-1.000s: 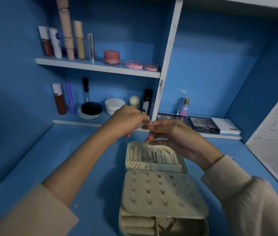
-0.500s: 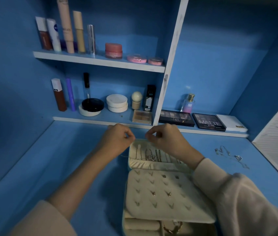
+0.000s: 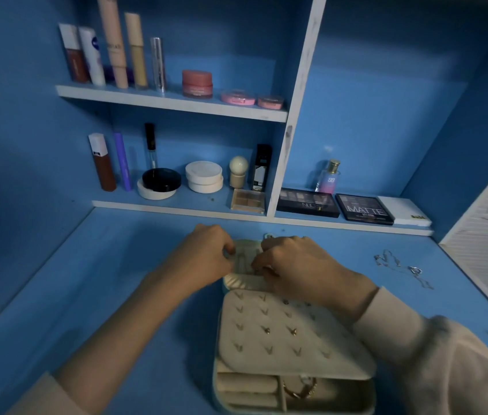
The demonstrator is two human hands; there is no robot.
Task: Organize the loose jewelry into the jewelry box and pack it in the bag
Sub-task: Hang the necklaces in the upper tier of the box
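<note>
**Hanging a necklace, it appears:** you work both hands at the far section, the lid, of the open jewelry box (image 3: 290, 366), which sits on the blue table (image 3: 111, 295) just in front of you.

Your left hand (image 3: 207, 256) and right hand (image 3: 295, 265) meet over the row of hooks (image 3: 244, 260) there. The fingers of both are curled in and the tips drawn together as in a pinch. Whether a chain runs between them cannot be told, since anything that fine is lost in the dim light.

Your right wrist crosses above the far corner of the earring panel (image 3: 266, 322), where a few studs (image 3: 292, 330) sit. A gold bracelet (image 3: 299, 390) lies in the near right compartment.

A silver necklace (image 3: 398, 266) lies loose on the table well to the right, apart from the box, so the sorting looks unfinished. The next move likely calls for seating the piece on a hook and letting go cleanly without a snag. After that comes a reach to the right for that chain. No bag is in view.
</note>
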